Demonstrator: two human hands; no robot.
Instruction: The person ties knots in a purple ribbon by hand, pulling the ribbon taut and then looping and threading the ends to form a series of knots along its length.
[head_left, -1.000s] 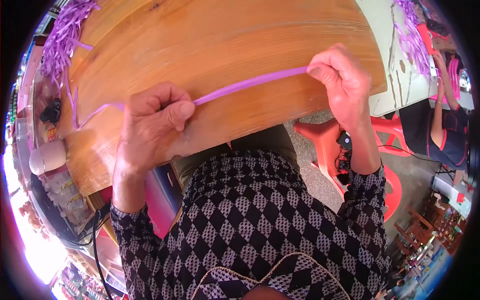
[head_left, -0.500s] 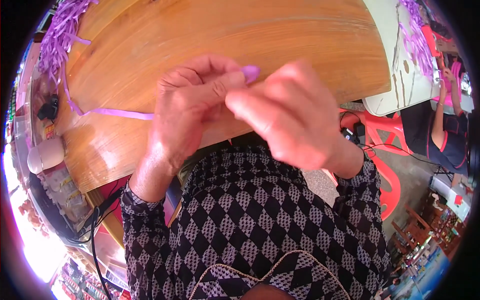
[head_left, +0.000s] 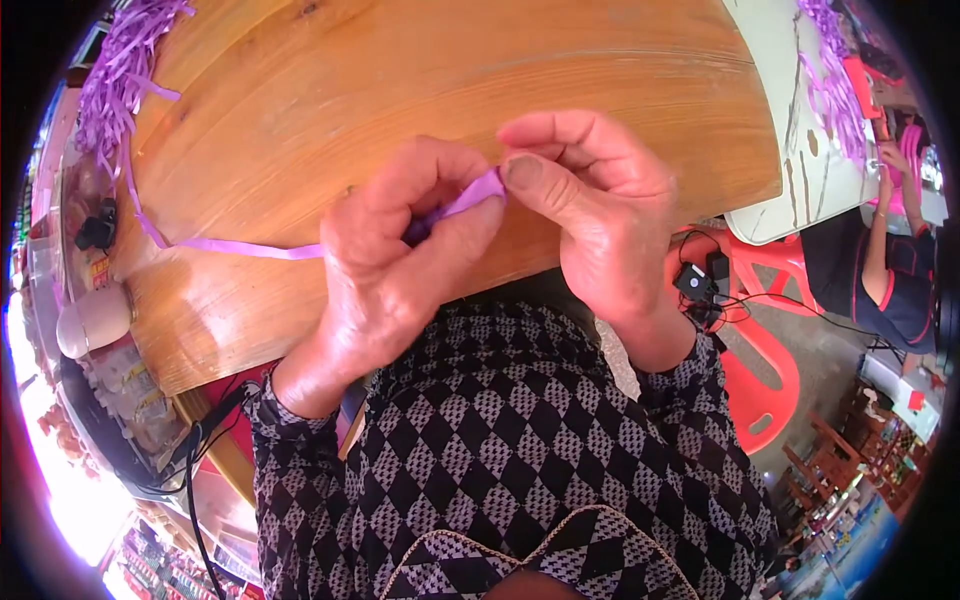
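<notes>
Head view: my left hand is curled closed above the desk, thumb and fingers gripping a purple ribbon. A short folded piece of it shows between that thumb and forefinger. My right hand is just beside it, fingers loosely bent, with a gap between thumb and forefinger; the thumb tip meets the ribbon's folded end, but I cannot tell whether it is pinched there. On the other side, the ribbon runs from behind my left hand across the wood, then bends up toward a heap of purple strips at the desk's far left.

My black-and-pale diamond sleeves come up below my wrists. At the left edge, near the desk, sit a pale pink rounded object and a small black item. To my right, a black device with cables is near a red plastic stool. Beyond the wood, a white desk with dark streaks carries more purple strands, and a co-worker in dark clothes is beside it.
</notes>
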